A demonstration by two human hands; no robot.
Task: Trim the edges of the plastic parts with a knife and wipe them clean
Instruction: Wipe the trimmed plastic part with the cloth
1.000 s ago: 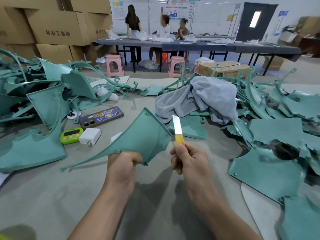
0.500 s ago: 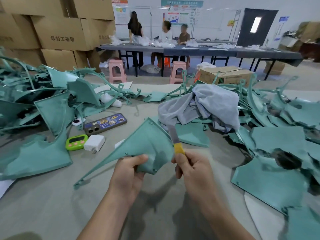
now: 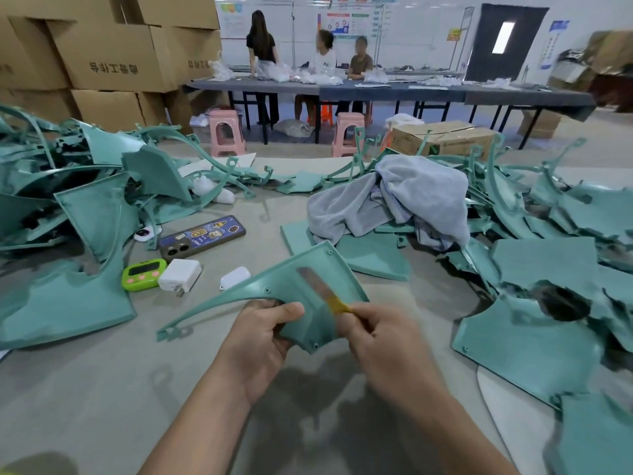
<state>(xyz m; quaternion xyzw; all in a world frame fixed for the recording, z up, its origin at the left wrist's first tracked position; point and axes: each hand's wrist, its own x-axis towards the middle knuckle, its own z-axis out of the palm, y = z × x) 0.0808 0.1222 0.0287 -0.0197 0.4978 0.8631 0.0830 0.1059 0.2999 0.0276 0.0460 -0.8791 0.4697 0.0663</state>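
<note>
The workshop's grey worktop (image 3: pixel 102 389) lies under your arms, and the grey cloth (image 3: pixel 411 197) heaped near its middle is the mark to read everything from. Behind the cloth, across the floor, stand two pink stools (image 3: pixel 226 132) and a second, dark worktop (image 3: pixel 376 87) where three people (image 3: pixel 262 46) stand or sit. Stacked cardboard boxes (image 3: pixel 113 56) rise further to the left. Left of the cloth a pile of teal plastic parts (image 3: pixel 68 207) spreads over the worktop. Right of the cloth a second pile (image 3: pixel 548 262) does the same, with some pieces tucked under the cloth's edge. Between the cloth and the left pile lies a phone (image 3: pixel 202 236) in a pictured case. Nearer to you a green timer (image 3: pixel 144 274), a white charger (image 3: pixel 180 275) and a small white case (image 3: pixel 235 276) sit side by side. In front of the cloth, nearer you and lifted off the worktop, is the plastic part (image 3: pixel 279 284) you hold, a wedge with a long thin tail running out to the left. Your left hand (image 3: pixel 260 337) has its grip curled round the part's lower corner, thumb on the upper face, fingers beneath. Your right hand (image 3: pixel 380 337) has its grip pinched on the yellow handle of the knife (image 3: pixel 325 296). The blade lies slanted across the part's face and is blurred, so you cannot tell just where its edge meets the plastic.
</note>
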